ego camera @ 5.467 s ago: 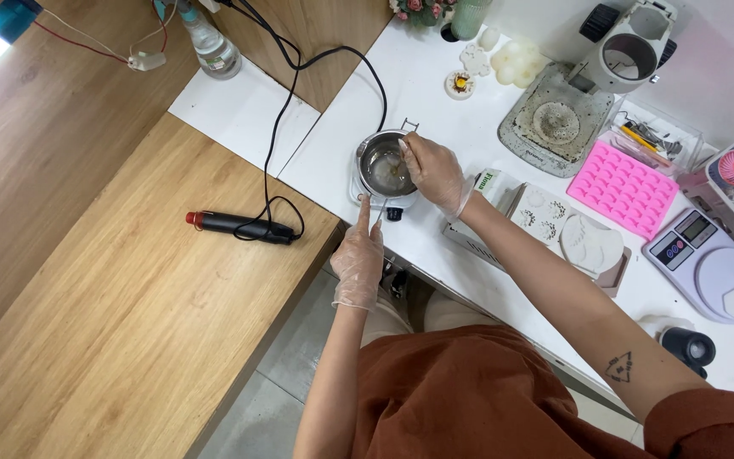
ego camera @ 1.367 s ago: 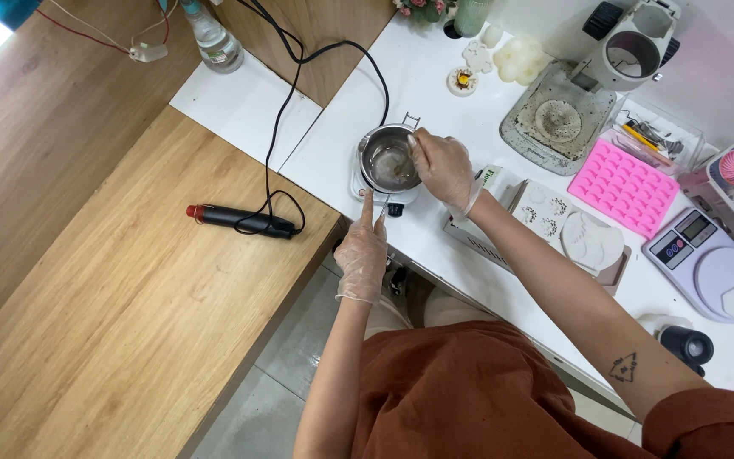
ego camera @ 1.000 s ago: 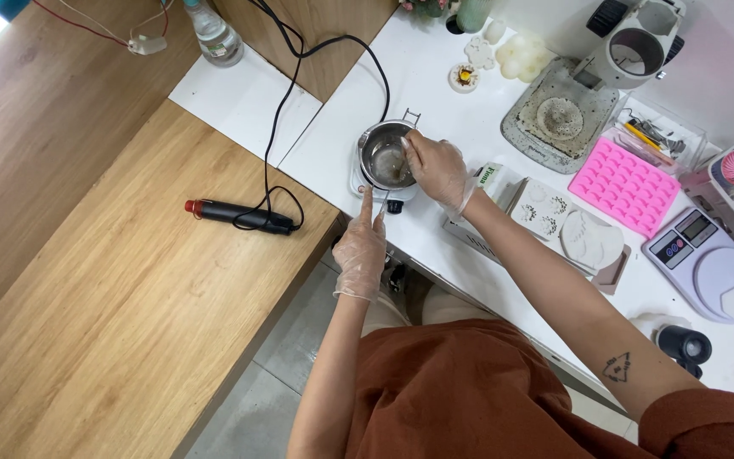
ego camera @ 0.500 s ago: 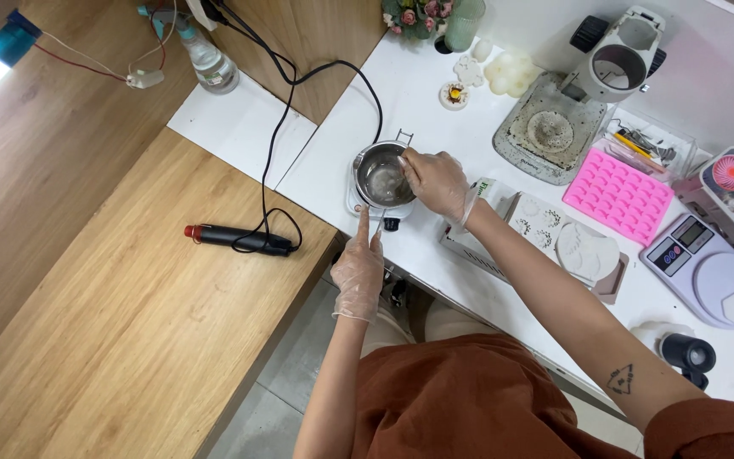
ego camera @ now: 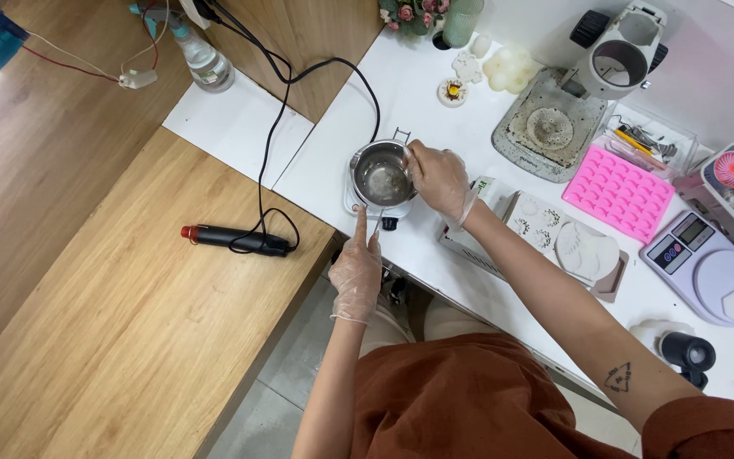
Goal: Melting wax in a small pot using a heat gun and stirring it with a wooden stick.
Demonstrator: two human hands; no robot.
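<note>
A small steel pot [ego camera: 377, 173] with pale liquid sits on a white hot plate [ego camera: 352, 204] near the front edge of the white table [ego camera: 435, 110]. My gloved right hand [ego camera: 439, 178] is over the pot's right rim, fingers closed on a thin stirring stick that dips into the liquid. My gloved left hand [ego camera: 356, 267] reaches up from below. Its index finger points at the hot plate's front, and its fingers pinch the pot's thin wire handle [ego camera: 379, 221].
A black heat gun [ego camera: 235, 239] with a red tip lies on the wooden bench, its cable running up the wall. A spray bottle [ego camera: 206, 59] stands at the back left. To the right are white moulds [ego camera: 567, 238], a pink silicone mould [ego camera: 620, 190], a digital scale [ego camera: 711, 270] and a microscope [ego camera: 613, 51].
My right hand has shifted slightly around the pot's rim with the stick. My left hand stays on the handle. The view has drifted a little.
</note>
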